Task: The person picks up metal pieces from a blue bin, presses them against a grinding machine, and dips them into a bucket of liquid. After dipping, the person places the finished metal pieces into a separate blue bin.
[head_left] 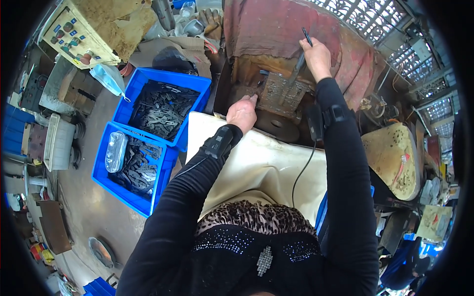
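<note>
1. Right hand point(316, 58), upper centre of the frame: fingers wrapped around a slim dark rod-like tool point(302, 55). The tool's long axis runs steeply, top end pointing to the upper frame edge and leaning slightly right, lower end pointing down-left onto the metal block.
2. Metal block point(282, 93), grey and worn, centre of the frame on the rusty press machine point(276, 123); the tool's lower tip meets its upper right part.
3. Left hand point(242, 114), just left of the block: fingers curled narrow, tips touching the block's left edge; whether they pinch a small part cannot be told.
4. Cream cloth point(256, 158), spread over the lap below the machine.
5. Two blue plastic crates point(148, 89), left of centre, filled with dark flat metal parts point(160, 111).
6. Reddish cloth point(276, 27), draped over the machine at the top.
</note>
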The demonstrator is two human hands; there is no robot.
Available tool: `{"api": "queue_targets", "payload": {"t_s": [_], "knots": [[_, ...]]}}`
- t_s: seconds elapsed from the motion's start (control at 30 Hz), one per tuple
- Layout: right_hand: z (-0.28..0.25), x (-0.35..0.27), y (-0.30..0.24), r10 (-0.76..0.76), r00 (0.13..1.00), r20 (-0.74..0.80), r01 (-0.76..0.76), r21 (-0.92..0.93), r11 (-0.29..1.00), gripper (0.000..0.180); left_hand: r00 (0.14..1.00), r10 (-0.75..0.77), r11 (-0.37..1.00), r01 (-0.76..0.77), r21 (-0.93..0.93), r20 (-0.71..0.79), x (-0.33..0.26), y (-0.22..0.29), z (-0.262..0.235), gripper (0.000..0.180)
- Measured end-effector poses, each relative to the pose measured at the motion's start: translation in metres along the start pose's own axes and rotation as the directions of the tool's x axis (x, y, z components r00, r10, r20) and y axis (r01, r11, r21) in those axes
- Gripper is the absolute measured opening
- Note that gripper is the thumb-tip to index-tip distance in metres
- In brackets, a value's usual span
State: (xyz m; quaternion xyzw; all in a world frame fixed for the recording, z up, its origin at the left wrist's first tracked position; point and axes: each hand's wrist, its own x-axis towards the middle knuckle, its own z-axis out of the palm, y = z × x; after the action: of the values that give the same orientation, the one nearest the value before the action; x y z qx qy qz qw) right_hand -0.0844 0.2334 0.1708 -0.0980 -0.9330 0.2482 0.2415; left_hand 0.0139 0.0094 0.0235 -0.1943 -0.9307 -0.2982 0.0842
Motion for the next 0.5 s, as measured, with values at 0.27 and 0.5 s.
{"api": "queue_targets", "payload": {"t_s": [0.27, 0.5], "knots": [[-0.054, -0.140, -0.014, -0.114, 0.982, 0.149, 0.034, 0.454, 0.890, 0.019, 0.988, 0.061, 0.995, -0.072, -0.072, -0.139, 0.003, -0.018, 0.003, 0.046], [-0.068, -0.262, -0.001, -0.161, 0.950, 0.269, 0.028, 0.436, 0.899, 0.018, 0.987, 0.160, 0.984, -0.161, 0.077, 0.015, 0.042, -0.016, 0.000, 0.039]]}}
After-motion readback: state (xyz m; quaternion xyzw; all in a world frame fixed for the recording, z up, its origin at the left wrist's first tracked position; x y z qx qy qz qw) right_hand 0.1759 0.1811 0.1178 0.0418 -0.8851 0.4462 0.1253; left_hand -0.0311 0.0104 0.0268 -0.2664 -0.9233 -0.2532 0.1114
